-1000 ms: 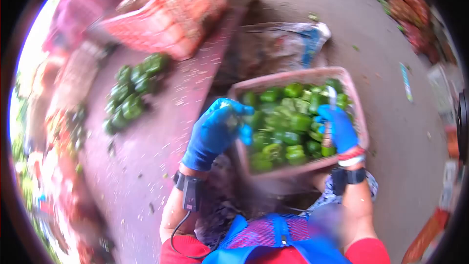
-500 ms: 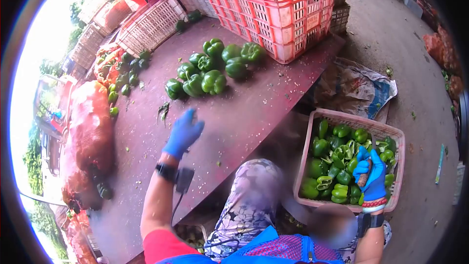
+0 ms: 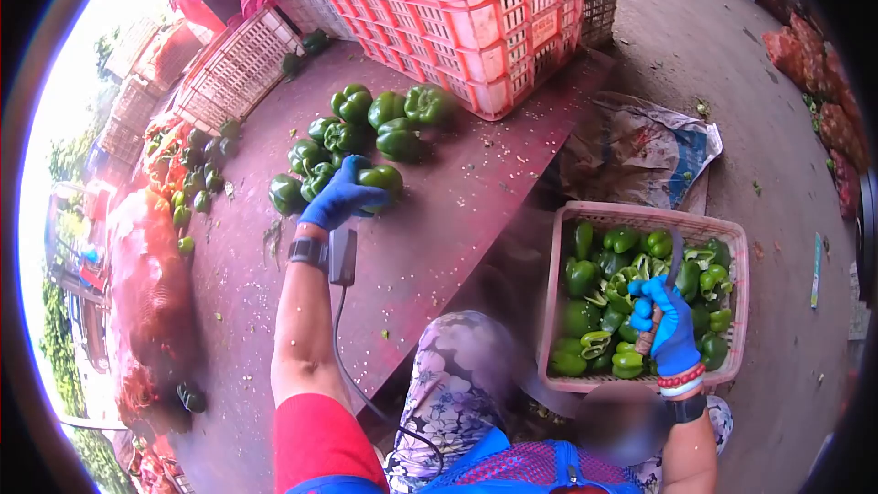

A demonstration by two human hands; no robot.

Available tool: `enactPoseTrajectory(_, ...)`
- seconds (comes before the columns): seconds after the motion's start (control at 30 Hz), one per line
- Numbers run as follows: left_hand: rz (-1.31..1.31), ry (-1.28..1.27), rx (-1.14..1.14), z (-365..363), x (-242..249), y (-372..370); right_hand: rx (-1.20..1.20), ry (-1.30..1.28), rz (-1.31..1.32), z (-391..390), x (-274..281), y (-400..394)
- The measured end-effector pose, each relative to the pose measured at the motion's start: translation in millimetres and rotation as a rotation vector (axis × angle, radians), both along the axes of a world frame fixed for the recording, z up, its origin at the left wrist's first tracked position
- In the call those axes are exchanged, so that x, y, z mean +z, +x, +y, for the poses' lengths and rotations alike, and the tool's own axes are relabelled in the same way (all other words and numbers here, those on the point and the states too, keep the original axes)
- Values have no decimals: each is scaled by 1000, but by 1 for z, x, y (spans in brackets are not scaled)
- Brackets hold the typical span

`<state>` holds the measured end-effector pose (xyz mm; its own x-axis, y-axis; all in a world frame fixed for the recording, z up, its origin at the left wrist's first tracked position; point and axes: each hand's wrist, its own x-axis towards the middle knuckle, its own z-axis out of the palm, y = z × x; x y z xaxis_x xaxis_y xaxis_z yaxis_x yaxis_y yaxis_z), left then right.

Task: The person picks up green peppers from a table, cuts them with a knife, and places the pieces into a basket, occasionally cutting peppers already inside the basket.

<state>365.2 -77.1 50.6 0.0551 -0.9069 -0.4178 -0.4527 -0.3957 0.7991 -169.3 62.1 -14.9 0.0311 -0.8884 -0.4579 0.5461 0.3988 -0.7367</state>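
Observation:
My left hand [image 3: 340, 198], in a blue glove, reaches over the table to the front of a group of green bell peppers. Its thumb and fingers are closed around the side of one bell pepper [image 3: 382, 181]. Several other whole bell peppers [image 3: 344, 138] lie just behind it. My right hand [image 3: 670, 327], also gloved in blue, grips a knife by its brown handle [image 3: 647, 334]. The dark, slightly curved blade [image 3: 677, 259] points away from me. This hand is above a pink crate [image 3: 554, 297] filled with green peppers, some cut open with pale insides showing.
A large red-and-white crate [image 3: 498, 41] stands at the table's [image 3: 430, 238] far edge. Filled red mesh sacks [image 3: 155, 284] line the left side, with loose peppers nearby. Behind the pink crate lies a crumpled sack [image 3: 631, 151]. A cable [image 3: 352, 370] runs from my left wrist.
My left hand has moved forward from bare tabletop to the front bell pepper, which has shifted slightly right of its neighbours. The right hand still holds the knife, its blade now plainly visible.

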Motion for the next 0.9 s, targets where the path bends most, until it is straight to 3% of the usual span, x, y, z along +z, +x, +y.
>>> enactPoseTrajectory(0.07, 142, -83, 117, 22, -5, -14, 160, -71, 132, 3, 10, 11)
enactPoseTrajectory(0.17, 692, -81, 170, 56, -2, -74, 282, -154, 288, 7, 44, 42)
enactPoseTrajectory(0.23, 729, -85, 81, 74, 9, -135, 334, -523, 608, 9, 53, 59)
enactPoseTrajectory(0.3, 553, -178, -67, 81, -15, -177, 177, -770, 801, 12, 44, 72)
enactPoseTrajectory(0.37, 518, -171, -86, 102, 5, -232, 177, -728, 1008, 21, 64, 74)
enactPoseTrajectory(0.5, 304, -202, -160, 115, 4, -296, 35, -791, 1161, 19, 35, 63)
enactPoseTrajectory(0.57, 292, -243, -164, 119, 6, -314, 92, -725, 1194, 18, 25, 51)
enactPoseTrajectory(0.7, 76, -491, -158, 124, -2, -336, 106, -770, 1362, 12, 13, 36)
enactPoseTrajectory(0.8, 280, -478, -124, 121, 6, -342, 55, -823, 1397, 15, 16, 27)
enactPoseTrajectory(0.9, 526, -463, 49, 104, -3, -322, 152, -510, 1324, 22, -14, 23)
